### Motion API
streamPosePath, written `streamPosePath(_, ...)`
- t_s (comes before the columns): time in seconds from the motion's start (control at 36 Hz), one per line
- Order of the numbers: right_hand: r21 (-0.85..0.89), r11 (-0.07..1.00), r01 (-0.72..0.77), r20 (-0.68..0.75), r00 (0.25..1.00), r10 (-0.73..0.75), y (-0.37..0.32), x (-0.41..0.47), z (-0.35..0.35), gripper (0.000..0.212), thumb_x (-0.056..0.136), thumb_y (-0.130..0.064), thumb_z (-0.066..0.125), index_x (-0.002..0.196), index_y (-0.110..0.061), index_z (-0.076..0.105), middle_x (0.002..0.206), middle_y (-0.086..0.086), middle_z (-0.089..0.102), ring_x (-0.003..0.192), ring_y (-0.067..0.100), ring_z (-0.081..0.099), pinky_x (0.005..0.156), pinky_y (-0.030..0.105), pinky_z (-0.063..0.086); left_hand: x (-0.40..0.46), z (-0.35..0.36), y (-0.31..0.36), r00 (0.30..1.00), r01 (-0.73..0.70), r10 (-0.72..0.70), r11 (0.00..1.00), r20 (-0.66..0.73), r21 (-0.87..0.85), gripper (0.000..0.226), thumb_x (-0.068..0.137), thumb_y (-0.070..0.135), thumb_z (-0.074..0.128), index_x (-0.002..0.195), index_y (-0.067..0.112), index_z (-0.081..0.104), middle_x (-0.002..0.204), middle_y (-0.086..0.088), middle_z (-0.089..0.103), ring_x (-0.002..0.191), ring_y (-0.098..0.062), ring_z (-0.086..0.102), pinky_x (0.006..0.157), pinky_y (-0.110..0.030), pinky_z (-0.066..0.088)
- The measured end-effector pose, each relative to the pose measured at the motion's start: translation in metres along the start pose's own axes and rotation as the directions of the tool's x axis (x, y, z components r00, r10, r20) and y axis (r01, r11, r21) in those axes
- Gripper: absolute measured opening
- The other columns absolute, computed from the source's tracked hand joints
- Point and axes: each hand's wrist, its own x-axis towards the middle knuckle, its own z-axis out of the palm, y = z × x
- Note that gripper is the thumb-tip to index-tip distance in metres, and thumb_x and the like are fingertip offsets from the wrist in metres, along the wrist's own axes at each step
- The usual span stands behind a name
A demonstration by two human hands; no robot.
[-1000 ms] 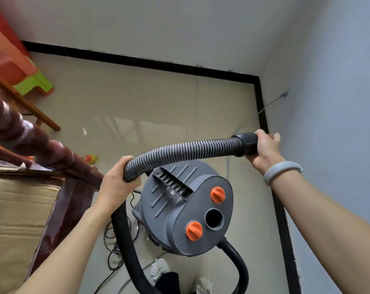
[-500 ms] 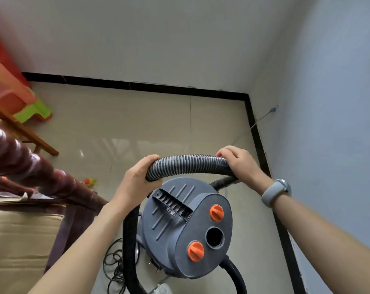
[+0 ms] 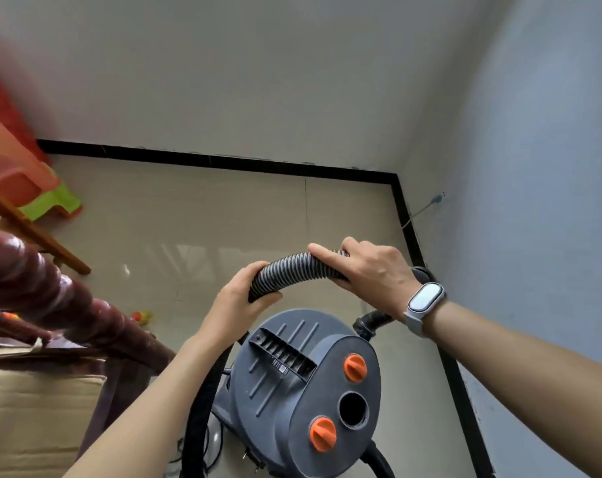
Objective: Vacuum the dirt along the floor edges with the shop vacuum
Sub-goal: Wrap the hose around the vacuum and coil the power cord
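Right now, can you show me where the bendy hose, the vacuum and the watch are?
hose (image 3: 292, 270), head view, ribbed stretch between the two hands.
shop vacuum (image 3: 306, 391), head view, grey top of its body.
watch (image 3: 424, 297), head view, its pale face on the right wrist.

Both bare forearms reach in from the near edge toward the middle. The left hand (image 3: 239, 298) curls its fingers and thumb round the ribbed grey hose (image 3: 289, 272). The right hand (image 3: 368, 270), palm down, wraps over the same hose just to the right, wrist bent.
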Motion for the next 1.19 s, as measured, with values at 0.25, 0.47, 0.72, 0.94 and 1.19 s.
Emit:
streamPosePath(0.25,-0.164,0.967,-0.197,0.51,0.822,0.254,-0.003,0.001,-0.047,0.048,0.099,-0.042,0.043,0.142,-0.028,0.026,0.109,0.009,0.058,0.092,0.03,0.064,0.062,0.031,0.033,0.033,0.045,0.005,0.977,0.068,-0.07,0.998,0.202,0.017,0.044,0.094,0.021,0.059,0.135,0.021,0.044,0.121,-0.002,0.054,0.111,-0.019,0.051,0.09,-0.025,0.036)
streamPosePath(0.47,-0.112,0.95,-0.29,0.615,0.731,0.296,0.007,-0.035,-0.036,0.054,0.097,-0.057,0.036,0.143,-0.031,0.026,0.115,0.008,0.062,0.103,0.032,0.061,0.078,0.035,0.045,0.022,0.064,-0.02,0.95,0.128,-0.155,0.985,0.271,0.115,0.044,0.096,0.043,0.049,0.136,0.027,0.041,0.12,0.001,0.052,0.109,-0.019,0.05,0.096,-0.038,0.042)
streamPosePath(0.72,-0.026,0.923,-0.384,0.625,0.714,0.315,-0.027,-0.067,0.012,0.059,0.096,-0.06,0.032,0.148,-0.035,0.017,0.115,0.007,0.06,0.102,0.034,0.062,0.079,0.037,0.047,-0.012,0.067,-0.09,0.917,0.221,-0.274,0.954,0.289,0.203,0.06,0.085,0.054,0.054,0.137,0.031,0.037,0.118,-0.007,0.055,0.11,-0.03,0.053,0.097,-0.044,0.042)
streamPosePath(0.94,0.027,0.876,-0.482,0.684,0.648,0.335,-0.061,-0.092,0.065,0.058,0.095,-0.056,0.039,0.143,-0.027,0.025,0.116,0.007,0.059,0.102,0.036,0.061,0.078,0.04,0.046,-0.041,0.079,-0.122,0.948,0.256,-0.297,0.927,0.117,0.275,0.058,0.092,0.032,0.06,0.145,0.025,0.038,0.115,-0.018,0.052,0.103,-0.038,0.048,0.096,-0.047,0.038)
streamPosePath(1.19,0.126,0.748,-0.651,0.697,0.595,0.4,-0.066,-0.081,0.13,0.048,0.092,-0.049,0.051,0.123,-0.014,0.042,0.115,0.009,0.057,0.109,0.032,0.054,0.081,0.04,0.044,-0.021,0.09,-0.14,0.951,0.245,-0.295,0.904,0.097,0.351,0.059,0.091,0.051,0.052,0.146,0.041,0.031,0.119,-0.005,0.048,0.113,-0.028,0.042,0.092,-0.042,0.035)
